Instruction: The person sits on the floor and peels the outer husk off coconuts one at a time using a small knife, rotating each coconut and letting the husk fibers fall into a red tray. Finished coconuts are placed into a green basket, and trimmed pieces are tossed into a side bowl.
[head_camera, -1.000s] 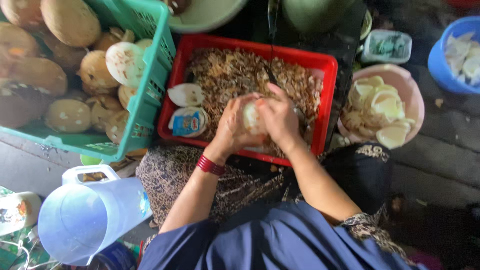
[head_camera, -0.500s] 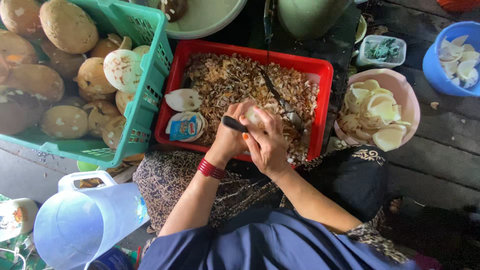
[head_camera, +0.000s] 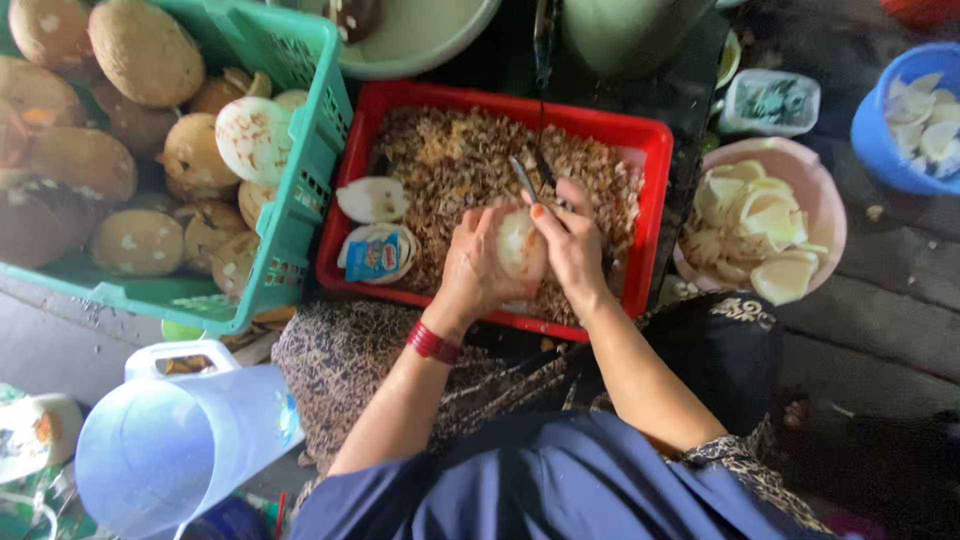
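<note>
Gripping a coconut piece (head_camera: 520, 243) and knife (head_camera: 524, 178), hands over red crate (head_camera: 655, 215), green basket (head_camera: 310, 150) alongside

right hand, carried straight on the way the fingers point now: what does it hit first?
The right hand, holding a knife, points up-left over the red crate. It would likely meet the brown peelings first; height above them is unclear.

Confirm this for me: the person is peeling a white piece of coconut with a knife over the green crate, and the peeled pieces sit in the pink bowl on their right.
Not quite. In the head view both hands work over the red crate, not the green crate. The left hand holds the white coconut piece, the right hand holds the knife, and peeled pieces do sit in the pink bowl.
</note>
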